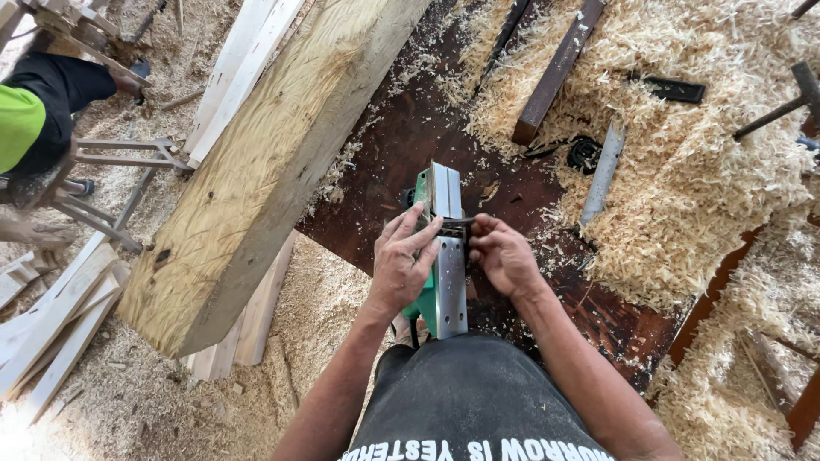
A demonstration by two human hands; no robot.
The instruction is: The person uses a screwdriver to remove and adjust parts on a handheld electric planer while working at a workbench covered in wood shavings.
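Got the green electric planer (442, 256) flipped sole-up on the dark reddish workbench (401, 145), right in front of my belly, its flat metal base plates facing me. My left hand (401, 260) is wrapped over its left side, fingers closed across the gap in the middle. My right hand (504, 254) pinches a thin dark tool (458, 222) at that same gap, fingers narrow. To the left lies a fat, rough-sawn pale timber beam (273, 162). Curly shavings (683, 171) are piled thick on the right, with a dark wooden bar (557, 72) half buried.
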